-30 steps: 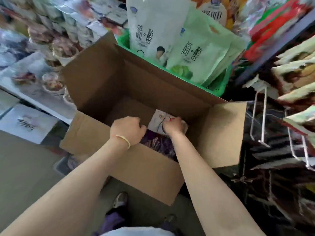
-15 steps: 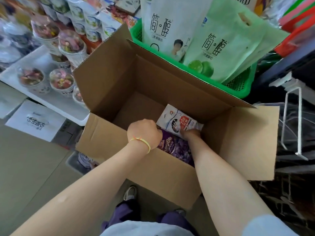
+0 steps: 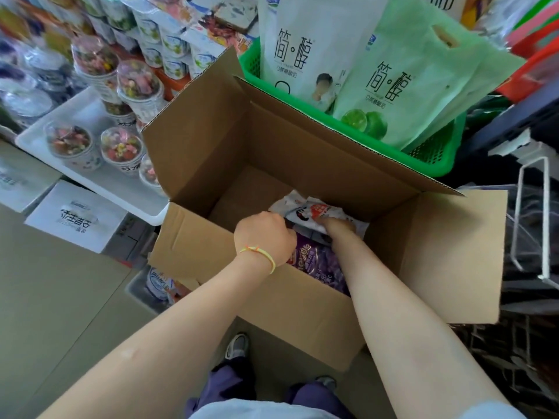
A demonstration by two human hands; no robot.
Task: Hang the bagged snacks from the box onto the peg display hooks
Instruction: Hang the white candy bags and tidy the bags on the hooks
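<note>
An open cardboard box (image 3: 302, 316) stands on the floor in front of me. Inside lie white snack bags with red print (image 3: 308, 211) and purple snack bags (image 3: 320, 264) nearer me. My right hand (image 3: 337, 226) is deep in the box, its fingers closed on the white snack bags. My left hand (image 3: 266, 237), with a yellow band at the wrist, is curled at the box's near rim, touching the edge of the white bags; its fingertips are hidden. A white wire peg hook (image 3: 532, 225) juts out at the right edge.
A green basket (image 3: 435, 152) with large pale bags stands right behind the box. Cups with clear lids (image 3: 127, 146) sit on a white low shelf at the left. White cartons (image 3: 75, 219) lie on the floor. Dark racks fill the right side. My shoes (image 3: 237, 346) are below the box.
The view has swung left and down, so most of the peg rack has left the frame. My right hand has pushed deeper into the box and crumpled the white bags. My left hand stays at the rim.
</note>
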